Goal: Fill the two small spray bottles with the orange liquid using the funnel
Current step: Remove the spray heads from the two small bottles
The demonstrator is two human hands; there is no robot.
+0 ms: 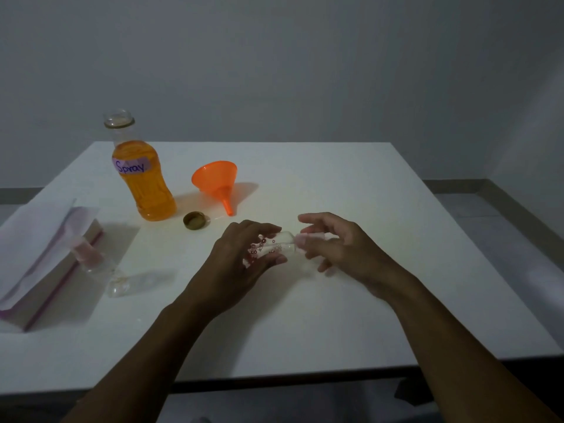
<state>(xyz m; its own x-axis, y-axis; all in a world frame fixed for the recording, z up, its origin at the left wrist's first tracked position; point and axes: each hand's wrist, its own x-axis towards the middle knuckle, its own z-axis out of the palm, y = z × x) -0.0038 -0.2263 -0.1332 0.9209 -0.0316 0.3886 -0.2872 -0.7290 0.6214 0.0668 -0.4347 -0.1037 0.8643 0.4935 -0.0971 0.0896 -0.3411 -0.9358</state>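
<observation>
Left hand [241,254] grips the bottle [276,244] sideways, just above mid-desk [335,178]. Right hand [338,248] pinches its top end (cap or sprayer, unclear). Clear plastic, likely light and slick: hold the body, twist at the neck. Funnel [215,178] lies beyond.
</observation>
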